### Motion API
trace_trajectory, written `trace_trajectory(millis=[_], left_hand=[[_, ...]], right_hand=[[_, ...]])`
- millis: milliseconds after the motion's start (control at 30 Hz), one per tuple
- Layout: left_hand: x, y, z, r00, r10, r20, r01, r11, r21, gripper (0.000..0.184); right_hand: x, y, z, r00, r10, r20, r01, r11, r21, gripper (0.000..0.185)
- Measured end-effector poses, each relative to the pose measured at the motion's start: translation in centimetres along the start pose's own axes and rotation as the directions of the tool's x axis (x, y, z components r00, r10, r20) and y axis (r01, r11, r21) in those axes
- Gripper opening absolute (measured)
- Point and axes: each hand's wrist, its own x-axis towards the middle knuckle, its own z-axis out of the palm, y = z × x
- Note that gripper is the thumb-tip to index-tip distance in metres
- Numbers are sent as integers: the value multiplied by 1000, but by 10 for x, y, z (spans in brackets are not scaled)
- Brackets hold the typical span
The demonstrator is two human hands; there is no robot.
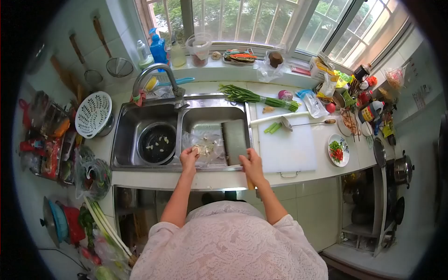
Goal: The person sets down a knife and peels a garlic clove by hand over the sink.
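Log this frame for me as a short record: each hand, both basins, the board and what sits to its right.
Left hand: pinching a small pale piece
Right hand: gripping a cleaver, blade over right basin
Left basin: dark bowl holding pale cloves
Right basin: clear bag with pale bits
Cutting board: cut green stalks
Right of board: plate, red and green pieces
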Motion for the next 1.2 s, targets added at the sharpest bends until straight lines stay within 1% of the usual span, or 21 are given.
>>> trace_trajectory(millis=[67,100,200,267,333,400,433,467,500,533,600,667,700,733,800,833,900,967,1033,1167,1200], left_hand=[[-3,11,-13,999,-28,-23,24,990,-137,30],[-15,4,13,999,-43,-18,40,989,-143,30],[-26,18,28,996,-21,87,41,973,-227,25],[-38,27,48,974,-14,228,81,954,-288,22],[-49,30,60,967,0,257,74,957,-280,22],[-62,34,75,962,19,273,63,955,-291,22],[-70,39,82,959,45,281,37,959,-281,23],[-77,45,87,954,73,290,9,963,-270,23],[-85,52,91,959,76,274,2,961,-275,23],[-92,58,95,958,113,263,-49,971,-236,23],[-100,59,98,958,148,244,-101,976,-195,22],[-103,58,97,918,247,310,-214,967,-137,21],[-105,57,96,917,247,313,-215,967,-133,21],[-107,57,95,910,253,330,-243,967,-72,21],[-106,58,90,888,261,378,-295,955,33,22],[-107,60,86,882,276,383,-310,950,28,22],[-108,65,75,834,302,462,-392,913,111,22],[-105,73,60,831,312,460,-413,901,135,22],[-99,77,43,825,274,493,-358,930,83,21],[-101,89,9,829,241,504,-276,961,-5,20],[-103,93,0,823,223,522,-243,970,-30,20]], right_hand=[[-2,19,-13,974,139,-177,-116,985,130,19],[-1,41,-53,945,186,-267,-147,976,160,17],[0,88,-98,808,319,-495,-225,944,242,18],[0,113,-131,823,308,-477,-234,949,210,21],[-3,117,-149,837,314,-447,-258,949,183,24],[0,105,-164,840,310,-445,-424,888,-180,34],[1,104,-164,849,312,-427,-421,887,-188,34],[0,103,-161,869,48,-493,-364,736,-571,37],[2,101,-158,870,-229,-437,-311,433,-846,40],[5,88,-153,876,-230,-423,-297,434,-851,40],[15,61,-129,833,-345,-433,-182,569,-802,36],[23,40,-100,916,-325,-234,174,849,-498,31],[23,17,-82,986,-150,-69,131,965,-228,29],[22,-5,-65,990,-27,141,22,999,41,28],[20,-25,-28,957,-212,199,202,977,70,23],[22,-38,-20,954,-228,193,218,973,71,23],[21,-61,-5,913,-242,328,294,948,-119,16],[19,-72,11,917,-256,308,293,953,-80,19],[14,-84,23,924,-155,351,178,983,-35,21],[7,-90,55,927,-88,364,97,995,-7,26],[5,-92,63,924,-43,379,6,995,97,27]])
